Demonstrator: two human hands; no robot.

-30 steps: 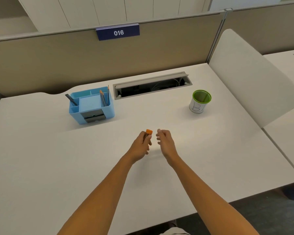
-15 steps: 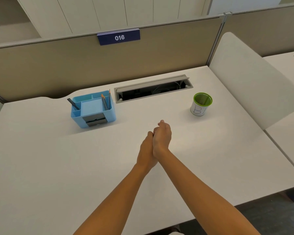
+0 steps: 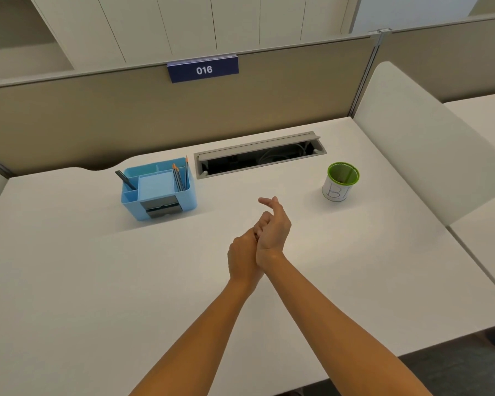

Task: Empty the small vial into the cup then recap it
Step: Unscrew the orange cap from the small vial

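Two bare hands meet above the middle of the white desk (image 3: 69,281), and everything else sits toward its far edge. At about ten o'clock from the hands stands a blue desk organizer (image 3: 159,190) with pencils (image 3: 179,175) upright in one of its rear compartments. Above it, at twelve o'clock, a navy sign (image 3: 203,70) reading 016 hangs on the beige partition (image 3: 69,118). Just right of the organizer, an open cable tray (image 3: 259,157) is sunk into the desk.

At centre, the left hand (image 3: 242,257) is curled closed, its fingers hidden behind the right hand (image 3: 273,228), which presses against it with fingers bent and thumb and forefinger pinched at the top. The small vial is not visible; I cannot tell whether either hand has it, nor what the pinch holds.

At two o'clock from the hands, well apart, the cup (image 3: 340,182) stands upright, white with a green rim and inside.
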